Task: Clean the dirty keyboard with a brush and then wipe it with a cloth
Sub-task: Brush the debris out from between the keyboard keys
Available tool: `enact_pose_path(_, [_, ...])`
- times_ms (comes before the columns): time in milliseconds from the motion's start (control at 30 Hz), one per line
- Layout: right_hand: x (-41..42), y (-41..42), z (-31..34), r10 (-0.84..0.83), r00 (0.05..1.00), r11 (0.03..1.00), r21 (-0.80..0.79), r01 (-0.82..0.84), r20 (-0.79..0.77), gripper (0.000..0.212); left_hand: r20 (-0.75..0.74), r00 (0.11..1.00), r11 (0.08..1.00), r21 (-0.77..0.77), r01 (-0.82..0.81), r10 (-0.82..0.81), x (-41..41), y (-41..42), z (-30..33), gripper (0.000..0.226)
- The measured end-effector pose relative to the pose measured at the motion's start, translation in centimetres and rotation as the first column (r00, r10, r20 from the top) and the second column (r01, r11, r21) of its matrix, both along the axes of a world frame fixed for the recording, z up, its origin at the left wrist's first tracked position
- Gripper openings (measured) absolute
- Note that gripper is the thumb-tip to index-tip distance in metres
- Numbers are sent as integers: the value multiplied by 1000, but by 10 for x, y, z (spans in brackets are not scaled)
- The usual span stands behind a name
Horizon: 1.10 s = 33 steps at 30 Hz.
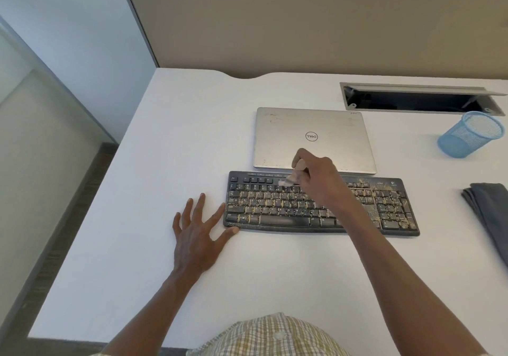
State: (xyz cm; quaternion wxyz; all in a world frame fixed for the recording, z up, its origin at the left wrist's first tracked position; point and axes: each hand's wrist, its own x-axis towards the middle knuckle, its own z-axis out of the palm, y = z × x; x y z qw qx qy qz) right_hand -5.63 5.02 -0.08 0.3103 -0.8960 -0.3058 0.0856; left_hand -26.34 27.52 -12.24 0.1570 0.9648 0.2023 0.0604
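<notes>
The right hand [319, 174] grips the brush [294, 174], bristles on the upper rows of the dusty keyboard [321, 204]. The left hand [198, 229], fingers spread flat on the worktop [192, 135], touches the keyboard's left end; the cloth [489, 207] lies right of the keyboard.

arms [390, 273]: bare, no sleeves over forearms | shirt [275, 336]: checked, white with olive and grey lines, buttoned

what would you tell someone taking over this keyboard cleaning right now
Right hand grips the brush, bristles on the keyboard's upper rows.
Left hand lies flat on the desk, fingertips touching the keyboard's left end.
Crumbs cover most keys, thickest at the right end.
The grey cloth lies folded, untouched, at the right edge.
Left: finish brushing, then wipe.
</notes>
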Motion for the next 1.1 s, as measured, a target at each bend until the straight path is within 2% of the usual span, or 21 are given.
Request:
enact_pose_path(100, [7, -15, 3, -9, 997, 999, -49, 13, 80, 18, 0, 1000, 1000, 1, -1, 1, -1, 1, -2, 76])
enact_pose_path(267, [8, 1, 10, -4, 1000, 996, 90, 5, -7, 17, 2, 1000, 1000, 4, 5, -5, -1, 1, -2, 78])
enact_pose_path(400, [4, 7, 0, 57, 998, 998, 23, -57, 9, 18, -8, 1000, 1000, -2, 4, -4, -1, 0, 0, 81])
enact_pose_path(533, [9, -25, -3, 16, 1000, 999, -35, -16, 8, 13, -8, 1000, 1000, -4, 4, -4, 0, 0, 0, 80])
enact_pose_path(667, [14, -42, 8, -51, 995, 993, -100, 59, 80, 16, -1, 1000, 1000, -6, 1, -1, -1, 0, -1, 80])
enact_pose_path(767, [14, -29, 16, -56, 997, 998, -15, 57, 59, 16, -6, 1000, 1000, -14, -1, 1, -1, 0, 0, 79])
enact_pose_path(900, [7, 3, 15, 23, 1000, 998, 65, -22, -19, 16, -9, 1000, 1000, -16, -6, 6, -1, 0, 0, 77])
enact_pose_path(1000, [2, 10, 5, 57, 998, 997, 52, -55, -30, 15, -10, 1000, 1000, -15, -6, 6, -1, 0, 0, 76])
enact_pose_path(1100, [4, -10, -1, -4, 999, 1000, -8, 4, -48, 14, -2, 1000, 1000, -5, -3, 3, 0, 1, -1, 77])
